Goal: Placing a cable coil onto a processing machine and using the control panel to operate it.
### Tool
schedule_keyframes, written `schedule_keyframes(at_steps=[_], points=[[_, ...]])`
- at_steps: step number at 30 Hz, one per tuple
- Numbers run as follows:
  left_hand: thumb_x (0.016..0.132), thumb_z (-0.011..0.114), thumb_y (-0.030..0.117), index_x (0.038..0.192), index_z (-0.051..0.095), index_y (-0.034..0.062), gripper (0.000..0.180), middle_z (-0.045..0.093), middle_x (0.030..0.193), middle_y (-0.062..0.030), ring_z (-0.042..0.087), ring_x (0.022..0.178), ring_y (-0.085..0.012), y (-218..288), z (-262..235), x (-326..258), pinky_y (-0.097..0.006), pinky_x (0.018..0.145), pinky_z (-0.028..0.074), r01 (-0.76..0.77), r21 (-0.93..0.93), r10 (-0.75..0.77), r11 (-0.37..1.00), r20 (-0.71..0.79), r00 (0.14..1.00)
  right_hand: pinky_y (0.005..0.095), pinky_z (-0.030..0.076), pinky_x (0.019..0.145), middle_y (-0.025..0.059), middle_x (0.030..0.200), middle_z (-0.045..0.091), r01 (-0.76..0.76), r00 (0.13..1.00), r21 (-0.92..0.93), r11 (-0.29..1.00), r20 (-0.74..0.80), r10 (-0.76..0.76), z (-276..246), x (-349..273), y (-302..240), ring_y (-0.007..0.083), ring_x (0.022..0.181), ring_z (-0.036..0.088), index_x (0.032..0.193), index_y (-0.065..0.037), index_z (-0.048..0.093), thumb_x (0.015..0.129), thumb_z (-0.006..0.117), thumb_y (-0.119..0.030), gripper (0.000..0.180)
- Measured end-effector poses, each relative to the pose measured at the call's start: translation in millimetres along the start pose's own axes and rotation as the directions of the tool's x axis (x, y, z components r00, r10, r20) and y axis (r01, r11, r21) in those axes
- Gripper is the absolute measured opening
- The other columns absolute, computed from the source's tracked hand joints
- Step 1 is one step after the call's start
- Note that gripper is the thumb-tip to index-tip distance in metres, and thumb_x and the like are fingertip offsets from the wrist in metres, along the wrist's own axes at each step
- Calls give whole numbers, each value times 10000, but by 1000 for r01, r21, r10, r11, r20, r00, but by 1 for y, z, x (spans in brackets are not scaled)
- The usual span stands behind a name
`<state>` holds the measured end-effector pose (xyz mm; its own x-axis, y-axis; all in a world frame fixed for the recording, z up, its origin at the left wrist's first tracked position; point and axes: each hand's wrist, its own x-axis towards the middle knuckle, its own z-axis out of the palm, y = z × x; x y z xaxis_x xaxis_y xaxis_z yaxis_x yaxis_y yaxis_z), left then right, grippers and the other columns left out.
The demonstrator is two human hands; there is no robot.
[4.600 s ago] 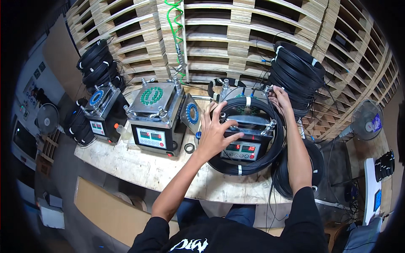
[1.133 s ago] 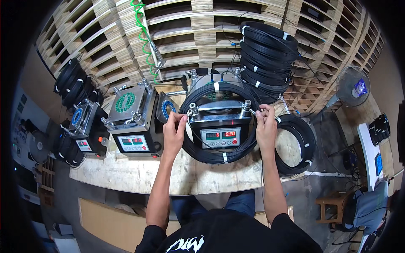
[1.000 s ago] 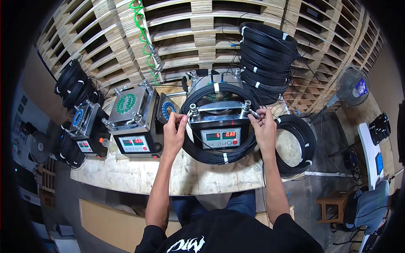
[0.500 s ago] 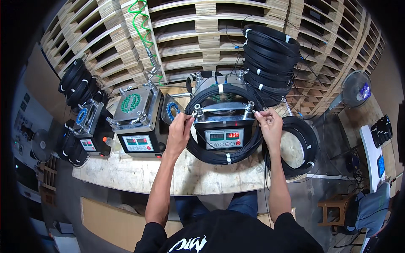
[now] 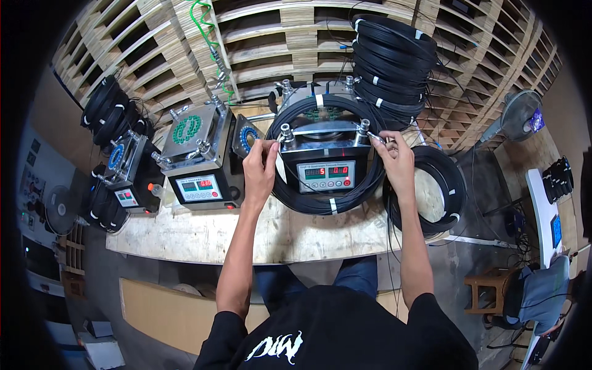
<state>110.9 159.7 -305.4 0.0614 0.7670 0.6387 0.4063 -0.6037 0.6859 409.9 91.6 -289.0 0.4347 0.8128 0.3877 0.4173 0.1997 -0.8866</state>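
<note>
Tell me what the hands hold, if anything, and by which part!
The left hand seems to pinch the front left lever by its outer end; the right hand, the front right lever likewise.

The left forearm (image 5: 237,253) and right forearm (image 5: 415,246) stretch forward, well apart, slanting slightly inward. The left hand (image 5: 261,168) is curled, thumb close against its forefinger. The right hand (image 5: 396,164) bends inward, thumb and fingertips drawn together, at about equal height.

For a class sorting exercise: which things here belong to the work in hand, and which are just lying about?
In use: left hand, right hand, rightmost machine with corner clamps, black coil around its front.

Seemingly aside: orange-capped bottle, right-hand fan, tan board.
</note>
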Motion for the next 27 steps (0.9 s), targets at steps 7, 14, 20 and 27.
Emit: schedule_keyframes(at_steps=[7,14,20,27], points=[[979,663,285,1236,638,33,361,501,1244,-177,462,1177,-301,-8,-4,-9,-420,1016,379,-28,220,41,975,-56,998,409,540,658,204,860,687,271,959,-244,931,147,-241,10,-93,7,352,709,681,1343,-86,577,944,664,-214,428],[1084,415,382,1454,452,10,526,479,1397,-219,481,1302,-359,-22,18,-15,-413,1118,338,27,-24,-28,999,-43,999,507,522,614,220,689,664,308,801,-649,696,572,178,16,-116,5,417,690,687,1540,-142,375,906,688,-400,753],[1093,383,372,1447,460,-6,524,507,1400,-220,499,1301,-363,-26,31,-17,-411,1109,355,40,-31,-44,999,-116,992,499,523,595,206,692,677,375,738,-652,660,640,214,24,-105,10,391,658,688,1528,-29,341,889,698,-367,806],[1086,410,347,1425,504,-13,503,573,1385,-231,549,1289,-368,-21,31,-18,-404,1085,401,58,-68,-67,996,-135,989,508,523,588,196,680,681,444,702,-629,638,687,189,30,-109,17,382,631,685,1536,25,279,860,705,-311,867]])
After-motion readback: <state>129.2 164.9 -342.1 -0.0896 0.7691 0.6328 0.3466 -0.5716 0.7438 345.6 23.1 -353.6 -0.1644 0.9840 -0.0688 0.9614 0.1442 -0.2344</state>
